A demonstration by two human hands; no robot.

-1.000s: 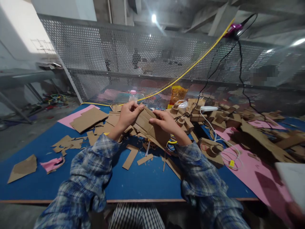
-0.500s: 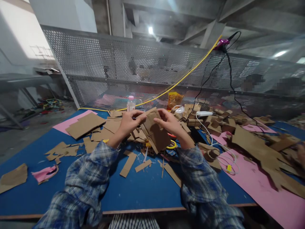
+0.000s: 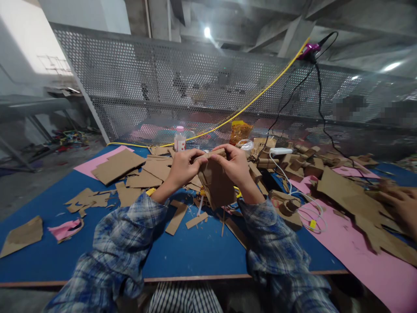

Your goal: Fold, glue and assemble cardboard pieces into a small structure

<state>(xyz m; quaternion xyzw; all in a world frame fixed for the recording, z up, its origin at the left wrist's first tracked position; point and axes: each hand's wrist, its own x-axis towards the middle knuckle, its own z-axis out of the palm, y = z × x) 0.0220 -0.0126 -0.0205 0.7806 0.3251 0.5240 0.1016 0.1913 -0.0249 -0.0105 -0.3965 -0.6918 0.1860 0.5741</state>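
Note:
A folded piece of brown cardboard is held up over the middle of the table, its lower end hanging down. My left hand pinches its upper left corner between thumb and fingers. Closed on the upper right edge is my right hand, thumb on the near face and fingers behind. Under and around the cardboard lie strips and scraps, including an L-shaped strip and a short strip. Part of a yellow ring shows behind it.
The blue table carries stacked cardboard sheets at left and cardboard parts at right. A bottle stands near the mesh partition. A white cable crosses pink paper. Another person's hand is at far right.
The cardboard has turned more upright, and its top edge faces me less. My hands have come closer together at the top. The other person's hand has come further into view at right.

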